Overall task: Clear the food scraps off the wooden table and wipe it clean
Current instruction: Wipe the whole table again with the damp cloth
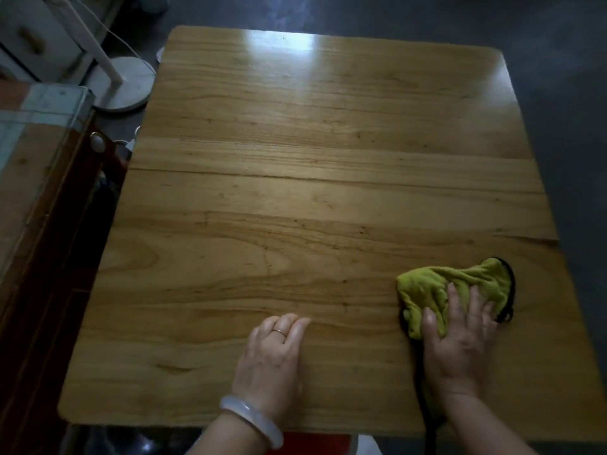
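Where right hand [460, 336] presses cloth [440, 290] (near edge)

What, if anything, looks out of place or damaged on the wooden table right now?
Nothing stands out. The wooden table shows no scraps or spills; the right hand presses the green cloth flat, and the left hand rests on bare wood.

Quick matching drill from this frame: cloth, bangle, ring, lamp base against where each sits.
Things:
1. green cloth
2. pale bangle
3. ring
4. white lamp base

Places:
A. on the floor, off the table's far left corner
B. under the right hand
C. on the left wrist
D. on a finger of the left hand

Pairs: 1-B, 2-C, 3-D, 4-A
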A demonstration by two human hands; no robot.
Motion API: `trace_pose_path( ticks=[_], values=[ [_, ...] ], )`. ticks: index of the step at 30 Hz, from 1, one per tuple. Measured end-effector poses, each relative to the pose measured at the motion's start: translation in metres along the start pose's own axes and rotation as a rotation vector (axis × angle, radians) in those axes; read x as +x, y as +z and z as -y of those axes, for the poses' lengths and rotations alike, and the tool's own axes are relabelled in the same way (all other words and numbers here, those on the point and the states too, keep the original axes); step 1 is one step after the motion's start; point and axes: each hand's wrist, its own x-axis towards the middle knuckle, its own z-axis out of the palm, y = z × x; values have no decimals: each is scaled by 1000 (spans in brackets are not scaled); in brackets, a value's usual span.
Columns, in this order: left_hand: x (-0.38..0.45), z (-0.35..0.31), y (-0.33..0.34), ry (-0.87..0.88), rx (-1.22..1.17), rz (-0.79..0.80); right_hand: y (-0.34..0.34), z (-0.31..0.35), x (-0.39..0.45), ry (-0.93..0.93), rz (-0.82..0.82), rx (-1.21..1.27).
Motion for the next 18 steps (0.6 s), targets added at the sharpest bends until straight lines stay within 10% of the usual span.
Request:
trace_pose_path(
  ticks=[12, 18],
  values=[
    [-50, 27, -24, -228, -182, 67, 45, 112, -139, -107, 69, 143],
    [-66, 56, -24, -657, -725, 38, 66, 165, -174, -354, 180, 311]
  ],
)
